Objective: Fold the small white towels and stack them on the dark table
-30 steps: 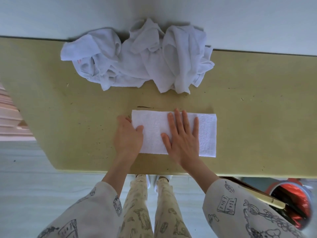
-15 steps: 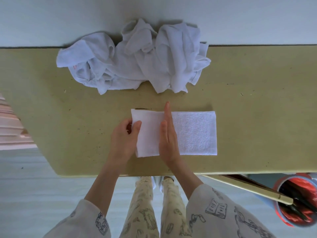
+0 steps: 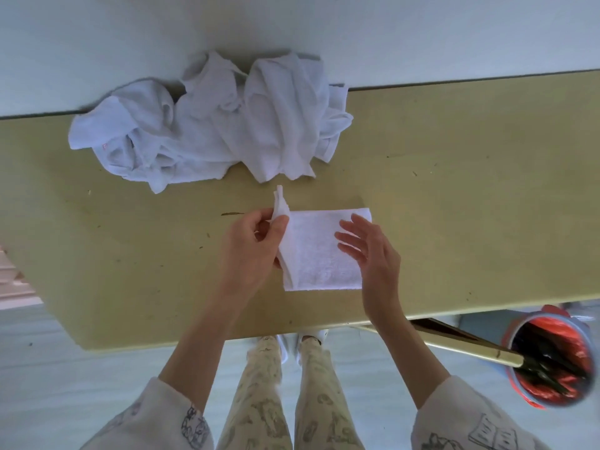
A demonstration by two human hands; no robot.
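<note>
A small white towel lies folded into a strip on the olive table, near its front edge. My left hand pinches the towel's left end and holds it lifted off the table, the corner sticking up. My right hand hovers open over the towel's right end, fingers spread; whether it touches the cloth is unclear. A heap of crumpled white towels rests at the table's far edge against the wall.
A red-lined bin with dark contents stands on the floor at lower right, beside a slanting yellow bar under the table. My legs and feet stand at the table's front edge. A pale wall rises behind the heap.
My left hand has picked up the towel's left end and carried it rightward. My right hand, which was edge-down across the towel's middle, has moved right and opened.
</note>
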